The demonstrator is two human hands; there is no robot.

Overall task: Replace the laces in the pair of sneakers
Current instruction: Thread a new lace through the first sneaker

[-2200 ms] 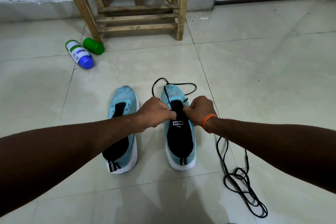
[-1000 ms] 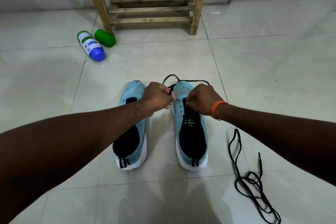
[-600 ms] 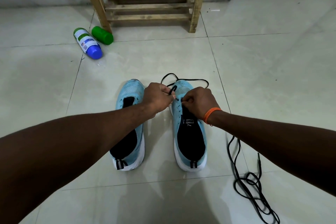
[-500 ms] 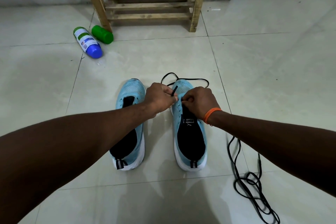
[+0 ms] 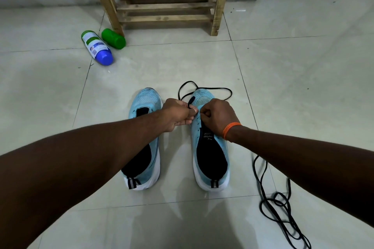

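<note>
A: Hands nearly touching over right sneaker: left hand pinching lace tip, right hand pinching eyelet edge.
B: Hold edge steady, feed tip straight, draw slack even.
A: Surroundings?
B: Pale tiled floor; left sneaker just beside, unlaced; spare lace lying right; wooden rack and bottles near wall.

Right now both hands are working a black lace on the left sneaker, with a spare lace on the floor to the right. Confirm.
Wrong sneaker: the head view shows the left hand and right hand working the black lace on the right sneaker. The spare lace does lie on the floor to its right.
</note>
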